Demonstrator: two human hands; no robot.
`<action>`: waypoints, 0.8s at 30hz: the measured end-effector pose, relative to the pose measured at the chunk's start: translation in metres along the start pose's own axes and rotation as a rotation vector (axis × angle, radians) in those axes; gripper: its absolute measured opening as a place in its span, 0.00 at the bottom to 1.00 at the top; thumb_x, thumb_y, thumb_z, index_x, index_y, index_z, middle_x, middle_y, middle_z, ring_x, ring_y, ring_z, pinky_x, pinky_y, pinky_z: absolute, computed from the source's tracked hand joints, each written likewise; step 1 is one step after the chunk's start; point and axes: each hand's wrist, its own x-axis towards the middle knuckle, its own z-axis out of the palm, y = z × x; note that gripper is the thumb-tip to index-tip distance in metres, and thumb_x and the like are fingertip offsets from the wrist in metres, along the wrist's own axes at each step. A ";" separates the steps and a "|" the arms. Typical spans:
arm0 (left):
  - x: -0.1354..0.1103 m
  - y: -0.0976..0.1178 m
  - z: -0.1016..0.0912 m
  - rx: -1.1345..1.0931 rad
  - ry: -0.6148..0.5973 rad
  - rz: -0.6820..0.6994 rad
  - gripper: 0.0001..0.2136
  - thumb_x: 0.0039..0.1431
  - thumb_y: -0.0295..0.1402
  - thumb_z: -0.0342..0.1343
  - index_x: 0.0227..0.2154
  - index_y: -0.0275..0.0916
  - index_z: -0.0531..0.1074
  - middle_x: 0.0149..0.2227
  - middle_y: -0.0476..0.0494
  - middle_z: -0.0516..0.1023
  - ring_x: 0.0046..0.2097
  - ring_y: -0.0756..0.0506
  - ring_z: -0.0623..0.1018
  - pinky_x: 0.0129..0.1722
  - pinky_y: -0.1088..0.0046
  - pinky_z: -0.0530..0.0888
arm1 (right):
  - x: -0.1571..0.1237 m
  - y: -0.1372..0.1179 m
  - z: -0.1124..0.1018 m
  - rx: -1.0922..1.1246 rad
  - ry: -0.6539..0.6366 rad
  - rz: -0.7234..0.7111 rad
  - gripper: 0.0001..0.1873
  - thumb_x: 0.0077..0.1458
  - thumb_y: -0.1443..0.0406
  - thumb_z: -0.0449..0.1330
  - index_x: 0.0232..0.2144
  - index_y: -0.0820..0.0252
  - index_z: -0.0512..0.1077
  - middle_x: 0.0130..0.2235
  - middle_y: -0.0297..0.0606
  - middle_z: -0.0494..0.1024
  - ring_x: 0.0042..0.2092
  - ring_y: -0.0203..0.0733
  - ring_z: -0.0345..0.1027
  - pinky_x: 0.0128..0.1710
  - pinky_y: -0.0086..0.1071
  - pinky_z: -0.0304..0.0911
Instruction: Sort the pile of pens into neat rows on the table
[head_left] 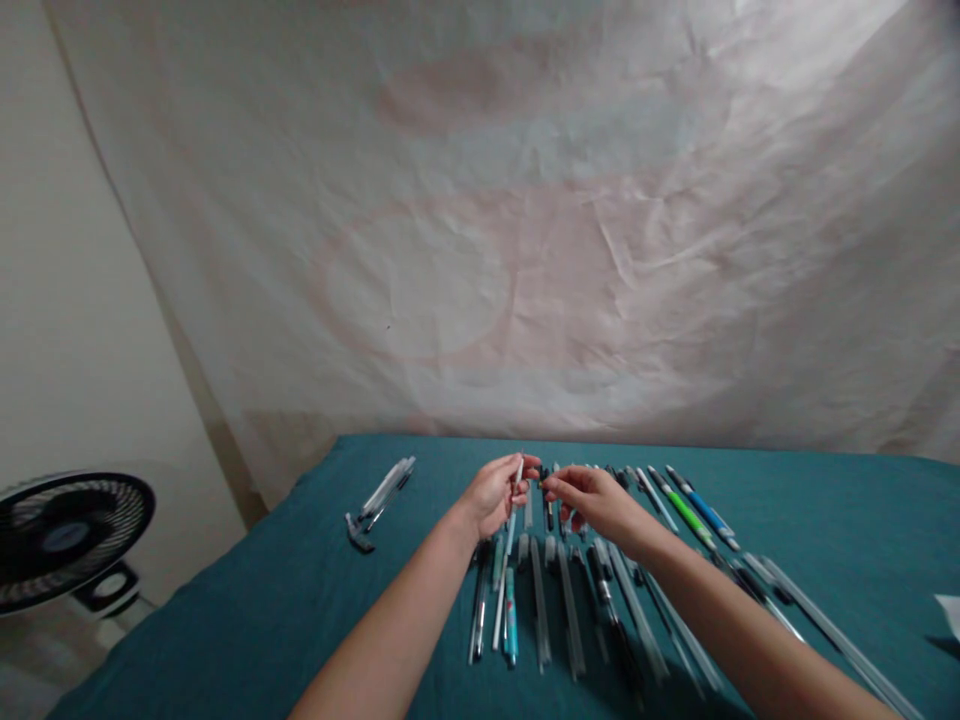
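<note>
Left hand: your left hand point(493, 497) is raised just above the far end of the pen row, fingers curled shut around a white pen point(517, 474)
White pen: it stands nearly upright in your left fingers, its top poking out above them and its lower part hidden behind the palm; it sits at the right edge of that hand, facing your other hand
Right hand: your right hand point(592, 500) is just right of the left, thumb and forefinger pinched together at their tips, which point left at the white pen; whether they touch it or hold some small part is too small to tell
Gap between hands: very narrow, the fingertips of both nearly meeting over the middle of the row
Pen row: a long spread of pens point(570, 610) lies side by side on the teal cloth point(262, 620), running from under your hands toward the near edge; most are clear or grey, one has a teal barrel
Coloured pens: a green pen point(686, 510) and a blue pen point(709, 515) lie far right of your right hand, slanting away
Separate pile: a small bunch of clear pens point(386, 490) lies apart, left of your left hand
Fan: a black fan point(64, 540) stands at the far left, beyond the cloth's edge
Backdrop: a creased pale sheet point(525, 250) hangs behind the table
</note>
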 end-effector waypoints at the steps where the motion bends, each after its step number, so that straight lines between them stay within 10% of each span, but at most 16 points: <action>1: -0.003 -0.001 0.005 -0.072 -0.050 -0.003 0.12 0.52 0.36 0.48 0.34 0.33 0.69 0.28 0.45 0.68 0.21 0.58 0.63 0.16 0.83 0.57 | 0.000 0.000 0.000 0.003 0.023 -0.009 0.19 0.46 0.52 0.53 0.27 0.64 0.67 0.23 0.33 0.69 0.19 0.29 0.60 0.15 0.22 0.56; 24: -0.016 -0.002 0.028 -0.491 -0.004 0.144 0.09 0.49 0.30 0.54 0.35 0.35 0.70 0.31 0.45 0.72 0.32 0.55 0.72 0.34 0.81 0.68 | -0.005 0.008 0.007 -0.031 -0.276 0.012 0.19 0.47 0.52 0.52 0.25 0.64 0.68 0.25 0.34 0.72 0.20 0.30 0.61 0.17 0.23 0.58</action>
